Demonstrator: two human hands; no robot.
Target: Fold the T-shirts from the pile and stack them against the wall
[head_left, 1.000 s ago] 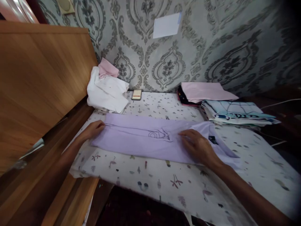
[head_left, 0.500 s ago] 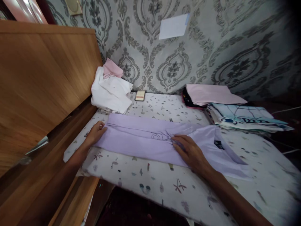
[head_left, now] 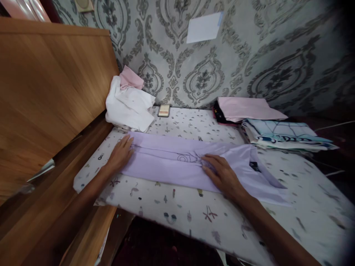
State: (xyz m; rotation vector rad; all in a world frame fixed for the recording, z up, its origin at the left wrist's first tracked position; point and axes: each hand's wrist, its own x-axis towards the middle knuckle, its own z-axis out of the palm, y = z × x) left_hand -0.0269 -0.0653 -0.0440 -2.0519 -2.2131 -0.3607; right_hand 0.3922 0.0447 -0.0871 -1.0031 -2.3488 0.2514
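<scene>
Left hand (head_left: 120,153), shifted since the earlier frame: fingers, curled then, now extended flat over the nine-o'clock end of the lilac garment (head_left: 158,173); right hand (head_left: 224,175), little changed, fingertips down on the creases beside the print, whether pinching cloth I cannot tell. Garment, one, laid out on the bench (head_left: 180,207): long axis from nine o'clock to just past three, under both my hands, dark label (head_left: 254,166) at three o'clock from the right.
</scene>
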